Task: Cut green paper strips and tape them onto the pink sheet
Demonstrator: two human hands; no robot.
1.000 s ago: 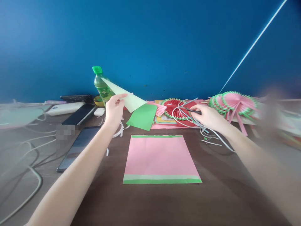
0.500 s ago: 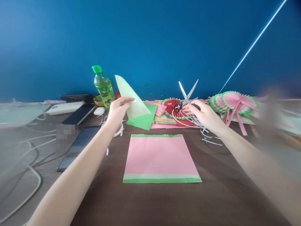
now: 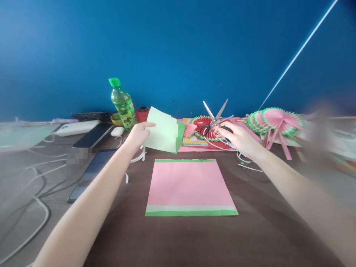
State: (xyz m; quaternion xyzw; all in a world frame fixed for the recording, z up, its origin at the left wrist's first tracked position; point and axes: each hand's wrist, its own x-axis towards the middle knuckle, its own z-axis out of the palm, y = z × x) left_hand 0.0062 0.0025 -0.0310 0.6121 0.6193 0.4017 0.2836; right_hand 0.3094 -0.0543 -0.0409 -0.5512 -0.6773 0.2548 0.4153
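Note:
My left hand (image 3: 138, 136) is at the left edge of a light green sheet of paper (image 3: 161, 131), index finger stretched over its face and thumb hidden. The sheet lies slanted over a darker green sheet (image 3: 181, 135). In my right hand (image 3: 236, 137) are scissors (image 3: 215, 120) with black handles, their blades apart and pointing up toward the wall, above white cords and a red pleated paper fan (image 3: 202, 124). Nearer to me, flat on the table, lies a pink sheet (image 3: 187, 183) with green strips along its far and near edges.
A green-capped bottle (image 3: 122, 104) stands at the back left. Tablet (image 3: 93, 174), phone (image 3: 93, 134) and loose cables (image 3: 41, 204) occupy the left side. Pink-and-green pleated fans (image 3: 278, 120) lie at the back right. White paper scraps (image 3: 250, 168) are scattered about. Behind rises a blue wall (image 3: 178, 55).
The light green sheet has come down from its raised, curled position and now lies flatter over the green sheet. My right hand and the scissors have shifted slightly left and down.

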